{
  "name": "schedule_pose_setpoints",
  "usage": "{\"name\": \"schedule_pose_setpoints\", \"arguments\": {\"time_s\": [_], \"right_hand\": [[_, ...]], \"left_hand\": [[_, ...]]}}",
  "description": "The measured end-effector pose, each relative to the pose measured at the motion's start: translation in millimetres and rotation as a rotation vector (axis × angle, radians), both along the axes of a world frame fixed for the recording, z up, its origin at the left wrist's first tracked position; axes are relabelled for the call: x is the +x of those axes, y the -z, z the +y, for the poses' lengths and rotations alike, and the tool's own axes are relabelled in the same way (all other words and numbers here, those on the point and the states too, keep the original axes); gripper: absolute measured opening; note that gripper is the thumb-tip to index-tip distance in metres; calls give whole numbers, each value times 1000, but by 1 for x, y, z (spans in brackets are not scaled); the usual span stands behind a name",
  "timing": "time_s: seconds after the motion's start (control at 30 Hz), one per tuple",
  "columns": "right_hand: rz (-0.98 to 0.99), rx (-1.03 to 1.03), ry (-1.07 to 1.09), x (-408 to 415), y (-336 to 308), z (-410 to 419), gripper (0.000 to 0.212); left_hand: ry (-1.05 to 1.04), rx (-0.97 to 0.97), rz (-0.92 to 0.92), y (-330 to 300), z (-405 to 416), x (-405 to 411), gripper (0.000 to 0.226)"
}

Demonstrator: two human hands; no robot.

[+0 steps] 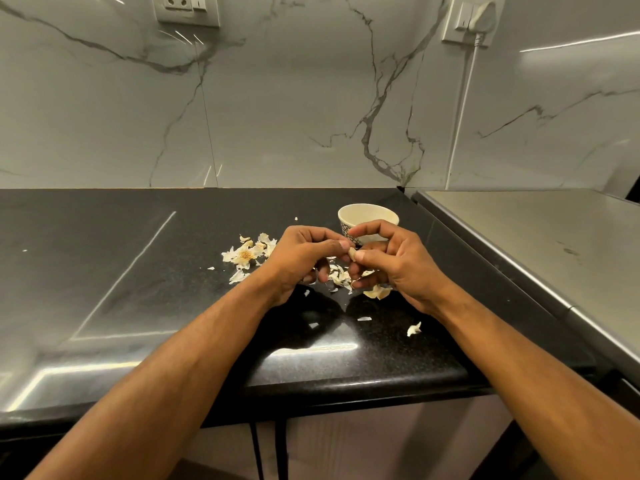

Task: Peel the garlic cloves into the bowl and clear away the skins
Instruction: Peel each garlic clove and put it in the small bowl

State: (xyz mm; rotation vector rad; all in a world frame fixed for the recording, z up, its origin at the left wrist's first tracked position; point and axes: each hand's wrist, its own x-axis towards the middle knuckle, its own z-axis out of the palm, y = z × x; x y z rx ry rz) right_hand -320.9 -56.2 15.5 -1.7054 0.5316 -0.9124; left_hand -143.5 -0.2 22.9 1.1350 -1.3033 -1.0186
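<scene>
Left hand (298, 251) and right hand (391, 261) pinching garlic clove (352, 253), bowl (367, 220) behind

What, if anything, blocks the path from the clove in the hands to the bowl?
Nothing visible does. The small pale garlic clove is pinched between the left hand and right hand, just in front of the cream round bowl. Only the right hand's own fingers overlap the bowl's near wall; papery skins lie lower, on the black counter.
</scene>
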Motion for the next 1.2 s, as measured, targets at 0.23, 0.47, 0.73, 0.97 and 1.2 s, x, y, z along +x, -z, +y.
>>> {"name": "schedule_pose_setpoints", "arguments": {"time_s": [0.23,0.47,0.73,0.97,1.2], "right_hand": [[-21,-27,-24,-1,0,-1,25],[-59,-28,-43,-1,2,-1,23],[-94,35,-61,-2,1,-2,19],[-111,80,29,-1,0,-2,10],[-98,35,117,1,-1,0,7]], "left_hand": [[44,44,92,-2,2,0,10],[29,31,86,-2,1,-3,11],[32,-1,3,-2,3,-7,14],[-44,-21,-46,-2,0,-6,14],[-97,-31,-59,-5,0,-2,13]]}}
